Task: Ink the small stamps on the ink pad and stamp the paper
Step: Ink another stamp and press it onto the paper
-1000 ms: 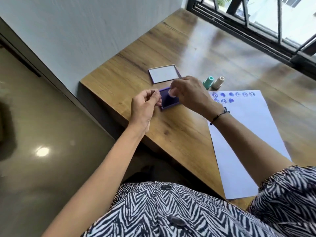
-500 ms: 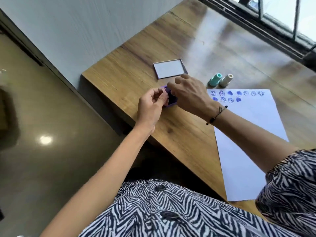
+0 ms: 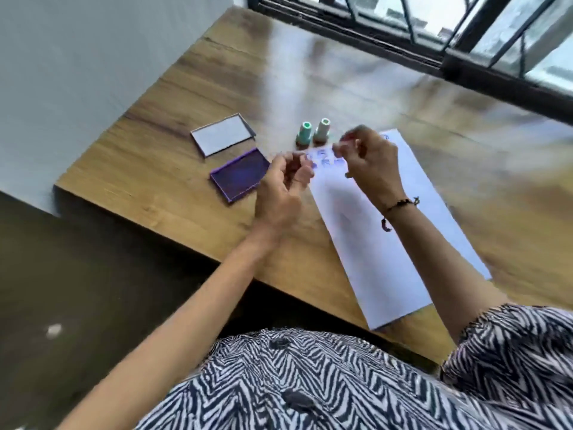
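- Both hands up near the middle of the frame, close to each other but not touching.
- Left hand (image 3: 280, 189) half curled, fingers bent in, nothing clear in it (too blurry to tell if shut on anything).
- Right hand (image 3: 369, 164) raised over the top end of the paper (image 3: 381, 243), fingertips pinched together; maybe a small stamp in there, cannot tell.
- Black bracelet (image 3: 400, 206) around the right wrist.
- Purple ink pad (image 3: 239, 174) lying open on the wooden table (image 3: 173, 181), just left of the left hand.
- Ink pad lid (image 3: 222, 135) flat above the pad, close by.
- Green stamp (image 3: 304, 135) and beige stamp (image 3: 322, 130) standing side by side, just above the paper's top edge.
- Blue stamp marks (image 3: 324, 159) between the two hands, on the paper's top end.
- Window (image 3: 465, 29) across the upper right.
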{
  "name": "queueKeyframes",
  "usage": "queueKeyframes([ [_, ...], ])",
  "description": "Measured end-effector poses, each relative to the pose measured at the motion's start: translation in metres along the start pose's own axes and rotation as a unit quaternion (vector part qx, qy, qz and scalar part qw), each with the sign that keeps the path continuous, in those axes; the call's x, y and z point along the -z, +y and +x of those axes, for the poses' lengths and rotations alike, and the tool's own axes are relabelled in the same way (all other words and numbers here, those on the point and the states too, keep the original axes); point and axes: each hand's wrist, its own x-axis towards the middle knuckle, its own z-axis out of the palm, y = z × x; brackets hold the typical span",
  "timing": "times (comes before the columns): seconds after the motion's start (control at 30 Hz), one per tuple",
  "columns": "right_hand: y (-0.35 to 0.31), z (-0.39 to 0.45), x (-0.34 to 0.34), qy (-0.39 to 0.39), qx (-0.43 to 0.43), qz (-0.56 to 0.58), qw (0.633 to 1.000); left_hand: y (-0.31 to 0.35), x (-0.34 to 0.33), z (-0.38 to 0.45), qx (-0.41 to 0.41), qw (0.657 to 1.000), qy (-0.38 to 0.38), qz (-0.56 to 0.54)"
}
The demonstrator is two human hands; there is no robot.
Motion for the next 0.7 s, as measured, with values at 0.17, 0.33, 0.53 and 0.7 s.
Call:
queueKeyframes([
  [0.17,0.038,0.022,0.034,-0.028,-0.017,-0.084,0.996,-0.006,-0.053,0.011,-0.029,0.983,-0.12,0.139],
  [0.33,0.039,0.038,0.028,-0.057,0.036,-0.171,0.983,-0.019,-0.054,0.011,-0.015,0.981,-0.115,0.153],
  [0.53,0.042,0.041,0.021,-0.079,0.1,-0.241,0.962,-0.021,-0.053,0.01,-0.045,0.977,-0.114,0.175],
  [0.7,0.037,0.043,0.019,-0.102,0.14,-0.301,0.938,-0.021,-0.053,0.011,-0.04,0.978,-0.116,0.166],
])
